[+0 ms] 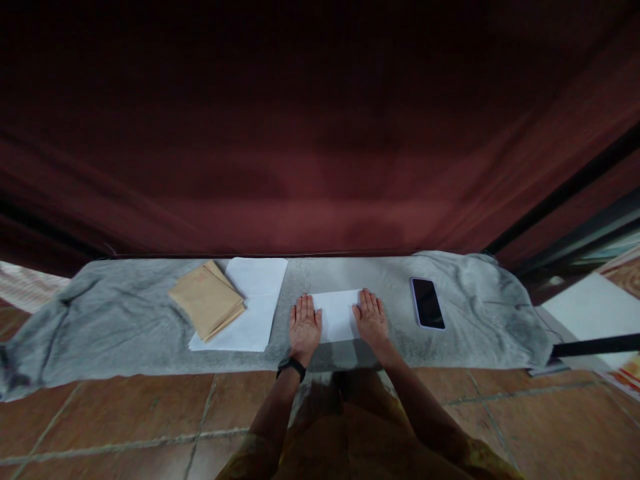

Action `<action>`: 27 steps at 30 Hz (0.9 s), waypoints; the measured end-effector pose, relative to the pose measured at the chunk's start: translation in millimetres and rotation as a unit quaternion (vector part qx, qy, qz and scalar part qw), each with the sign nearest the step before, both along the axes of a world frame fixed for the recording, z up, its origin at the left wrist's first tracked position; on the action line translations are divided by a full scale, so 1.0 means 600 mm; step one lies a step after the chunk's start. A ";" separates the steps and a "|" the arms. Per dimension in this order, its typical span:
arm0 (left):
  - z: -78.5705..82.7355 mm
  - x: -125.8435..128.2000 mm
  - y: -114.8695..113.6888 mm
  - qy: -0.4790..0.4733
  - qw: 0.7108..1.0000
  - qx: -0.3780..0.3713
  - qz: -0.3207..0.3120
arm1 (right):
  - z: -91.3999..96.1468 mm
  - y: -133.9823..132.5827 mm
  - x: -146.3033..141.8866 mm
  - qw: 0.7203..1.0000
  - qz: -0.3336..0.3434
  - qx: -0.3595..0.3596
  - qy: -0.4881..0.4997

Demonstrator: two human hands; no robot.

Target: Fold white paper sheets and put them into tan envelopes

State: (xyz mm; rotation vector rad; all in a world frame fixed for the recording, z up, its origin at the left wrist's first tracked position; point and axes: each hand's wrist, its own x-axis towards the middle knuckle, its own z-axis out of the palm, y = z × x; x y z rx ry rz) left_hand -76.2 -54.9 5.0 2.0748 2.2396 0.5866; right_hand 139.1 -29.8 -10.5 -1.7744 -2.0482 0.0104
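A folded white sheet of paper (339, 313) lies on a grey cloth (125, 327) in front of me. My left hand (305, 325) rests flat on the cloth at the paper's left edge, fingers stretched out. My right hand (371, 318) lies flat on the paper's right edge, fingers out too. Neither hand holds anything. A black band (291, 366) sits on my left wrist.
A stack of brown envelopes (207, 299) lies on a pile of white sheets (250, 303) at the left. A black phone (427, 303) lies at the right. Behind the cloth hangs a dark red curtain (320, 147). Brown floor tiles (100, 420) lie nearer me.
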 end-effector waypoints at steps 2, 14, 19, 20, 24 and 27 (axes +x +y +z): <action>0.004 0.004 -0.001 0.002 1.000 0.002 0.007 | 0.007 -0.005 -0.005 1.000 -0.012 0.003 0.006; -0.003 0.030 -0.069 0.057 0.994 -0.008 -0.090 | 0.007 -0.096 -0.067 0.995 0.097 0.017 -0.023; 0.004 0.005 -0.082 0.049 0.997 0.014 -0.049 | 0.002 -0.090 -0.025 0.997 0.052 0.034 -0.043; 0.005 0.003 -0.085 0.036 0.998 0.015 -0.041 | 0.001 -0.090 -0.018 0.997 0.045 0.034 -0.044; 0.007 -0.004 -0.094 -0.089 0.996 0.006 0.003 | -0.002 -0.094 0.001 0.999 0.027 0.031 -0.033; 0.011 -0.012 -0.084 -0.284 0.956 -0.013 0.068 | -0.002 -0.099 0.002 0.999 0.021 0.029 -0.012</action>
